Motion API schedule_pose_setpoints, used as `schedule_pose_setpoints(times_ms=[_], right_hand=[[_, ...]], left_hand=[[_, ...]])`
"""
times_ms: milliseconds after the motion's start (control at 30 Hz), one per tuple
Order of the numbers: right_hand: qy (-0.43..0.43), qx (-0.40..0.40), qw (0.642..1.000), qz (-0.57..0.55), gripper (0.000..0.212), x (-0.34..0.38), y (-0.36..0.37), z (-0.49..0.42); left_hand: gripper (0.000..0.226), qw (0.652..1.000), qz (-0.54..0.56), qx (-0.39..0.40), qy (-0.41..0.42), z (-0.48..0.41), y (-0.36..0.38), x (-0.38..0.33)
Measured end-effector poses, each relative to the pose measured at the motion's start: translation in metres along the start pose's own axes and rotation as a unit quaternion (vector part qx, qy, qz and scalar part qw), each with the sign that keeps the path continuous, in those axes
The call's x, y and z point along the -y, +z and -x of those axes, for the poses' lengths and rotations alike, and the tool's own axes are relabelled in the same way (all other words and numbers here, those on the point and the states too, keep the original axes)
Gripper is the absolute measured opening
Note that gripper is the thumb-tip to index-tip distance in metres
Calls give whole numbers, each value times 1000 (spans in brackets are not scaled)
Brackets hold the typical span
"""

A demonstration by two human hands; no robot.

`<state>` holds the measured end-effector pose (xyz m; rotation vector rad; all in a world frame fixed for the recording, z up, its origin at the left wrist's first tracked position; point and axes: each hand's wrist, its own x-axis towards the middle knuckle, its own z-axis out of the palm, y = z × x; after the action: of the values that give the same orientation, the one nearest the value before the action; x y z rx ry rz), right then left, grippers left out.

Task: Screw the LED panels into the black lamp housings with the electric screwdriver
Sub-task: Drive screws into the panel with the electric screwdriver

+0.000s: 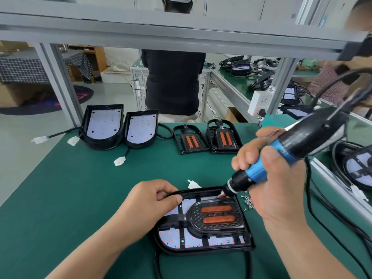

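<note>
The right hand (269,178) is wrapped around the blue grip of the electric screwdriver (291,146), tilted, its bit touching the far edge of the lamp housing (201,249) just beside the fingers. A small mark on the blue band is too blurred to read. The left hand (153,200) curls over the housing's far left rim, thumb pressed on the edge. The LED panel (175,237) lies inside, under a black cover (218,215) with two orange strips. Loose screws (248,202) lie on the green bench (100,188) under the right hand. Beyond the left hand stand two more housings (101,125), and beyond the right hand two spare covers (223,137).
</note>
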<state>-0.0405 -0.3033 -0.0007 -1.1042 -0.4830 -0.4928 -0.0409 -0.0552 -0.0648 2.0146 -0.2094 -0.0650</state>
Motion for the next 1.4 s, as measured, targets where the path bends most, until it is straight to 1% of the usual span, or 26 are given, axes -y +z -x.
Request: schedule_pose_setpoints(times_ms=[133, 333, 433, 500, 567, 633, 667, 733, 833, 967, 1067, 1100, 1200, 1300, 1400], right_hand=[[-11, -69, 997, -28, 17, 3, -6, -5], [-10, -122, 991, -45, 14, 7, -15, -8], [2, -147, 987, -62, 12, 7, -16, -8], [10, -156, 984, -81, 12, 7, -17, -7], [17, -162, 981, -105, 12, 6, -18, -6], [28, -171, 976, -135, 13, 5, -16, -5], [34, -174, 973, -149, 13, 5, -14, -5], [45, -177, 968, -174, 13, 5, -10, -5], [59, -177, 963, -197, 15, 6, -6, -3], [70, -170, 960, -209, 15, 6, 0, 0], [76, -170, 960, -210, 15, 5, 1, 2], [78, -173, 959, -209, 15, 5, 1, 2], [81, -177, 958, -210, 14, 4, 1, 4], [80, -170, 960, -209, 14, 4, 1, 5], [77, -164, 961, -207, 15, 4, 2, 6]], left_hand=[[7, 1000, -6, -1, -6, -1, 0, 2], [3, 1000, -1, 3, 2, -1, -2, 2], [12, 1000, 6, -9, 4, 1, -3, -3], [19, 999, 14, -35, 25, 3, -5, -9], [21, 997, 21, -52, 52, 7, -6, -17], [26, 996, 25, -43, 68, 13, -3, -27], [32, 997, 22, -30, 74, 16, -1, -31], [42, 995, -16, -10, 94, 21, 6, -36], [46, 992, -59, 4, 115, 26, 15, -41], [36, 991, -42, 1, 128, 28, 19, -43], [10, 990, -27, -8, 137, 28, 21, -42], [8, 990, -29, -8, 139, 28, 21, -41], [11, 989, -32, -10, 141, 27, 21, -38], [4, 990, -18, -11, 140, 28, 22, -38], [6, 989, -19, -11, 144, 28, 22, -38]])
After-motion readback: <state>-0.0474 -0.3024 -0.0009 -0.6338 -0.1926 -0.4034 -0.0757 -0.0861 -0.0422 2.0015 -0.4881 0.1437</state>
